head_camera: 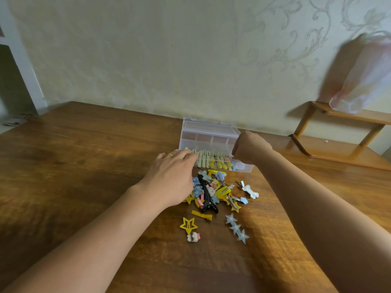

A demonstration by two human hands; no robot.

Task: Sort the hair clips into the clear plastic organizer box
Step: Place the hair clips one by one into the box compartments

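Observation:
A clear plastic organizer box (209, 134) stands open on the wooden table (74, 155), near the wall. A row of pale green clips (206, 158) and some yellow ones lie in its front compartments. My left hand (171, 178) reaches to the box's front left, its fingers stretched onto the pale green clips. My right hand (251, 148) hovers over the box's front right with fingers curled downward and hidden. In front of the box lies a pile of hair clips (211, 191), including a black claw clip (207, 199), a white bone clip (250, 191), a yellow star clip (188, 225) and a blue star clip (237, 228).
A small wooden shelf (338, 132) stands on the table at the right, against the wall. A blurred translucent plastic bag (364, 81) hangs above it. A small bunny clip (193, 237) lies nearest to me. Bare tabletop stretches to the left.

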